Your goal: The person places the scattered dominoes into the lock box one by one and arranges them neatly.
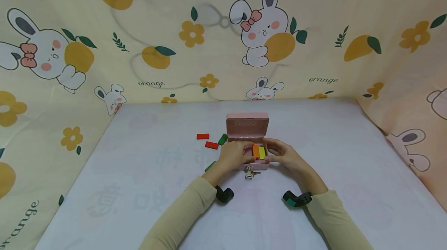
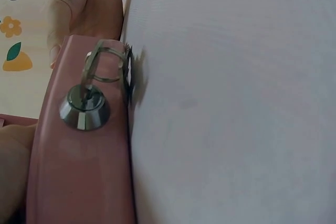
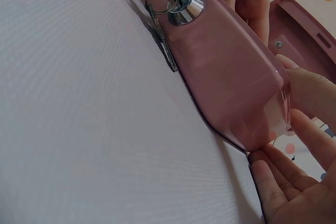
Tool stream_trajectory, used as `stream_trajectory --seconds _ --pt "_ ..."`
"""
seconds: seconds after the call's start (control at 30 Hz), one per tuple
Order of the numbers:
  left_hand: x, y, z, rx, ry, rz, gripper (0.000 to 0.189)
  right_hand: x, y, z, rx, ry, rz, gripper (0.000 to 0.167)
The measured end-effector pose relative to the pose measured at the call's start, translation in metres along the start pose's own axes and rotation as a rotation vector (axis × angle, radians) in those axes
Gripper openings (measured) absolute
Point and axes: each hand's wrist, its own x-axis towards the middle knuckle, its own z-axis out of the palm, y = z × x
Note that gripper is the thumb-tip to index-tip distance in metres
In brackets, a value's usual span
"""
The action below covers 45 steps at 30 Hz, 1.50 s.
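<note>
A pink metal cash box (image 1: 258, 167) stands on the table with its lid (image 1: 247, 127) raised. An orange block (image 1: 256, 151) and a yellow block (image 1: 262, 152) show side by side inside it. My left hand (image 1: 234, 154) reaches over the box's left part, thumb and forefinger near the orange block; whether it pinches anything is hidden. My right hand (image 1: 284, 156) holds the box's right end, thumb at the rim and fingers along the outer side, lower ones by the table in the right wrist view. A key on a ring (image 2: 107, 51) sits in the front lock (image 2: 85, 111).
Left of the box lie two red blocks (image 1: 203, 136) and a green block (image 1: 222, 139). Another green block (image 1: 210, 165) is partly covered by the left wrist. A white cloth covers the table (image 1: 139, 211), and a printed curtain (image 1: 216, 59) hangs behind it.
</note>
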Motion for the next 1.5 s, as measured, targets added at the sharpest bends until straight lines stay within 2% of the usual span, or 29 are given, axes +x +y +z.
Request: stream_trajectory --seconds 0.23,0.47,0.9,1.5 --pt "0.0001 0.0027 0.0012 0.043 0.001 0.001 0.051 -0.0007 -0.0001 -0.0012 0.008 -0.01 0.004 0.068" --pt "0.0014 0.0064 0.0011 0.091 -0.014 -0.026 0.05 -0.0013 -0.0024 -0.0026 0.011 -0.023 -0.022 0.068" --pt "0.0022 0.0088 0.0013 0.098 -0.034 -0.054 0.05 -0.0011 -0.0027 -0.0019 -0.014 -0.026 -0.027 0.07" --pt "0.0019 0.0095 0.0001 0.115 -0.049 -0.046 0.053 -0.0002 -0.0007 -0.0023 0.008 -0.025 -0.009 0.07"
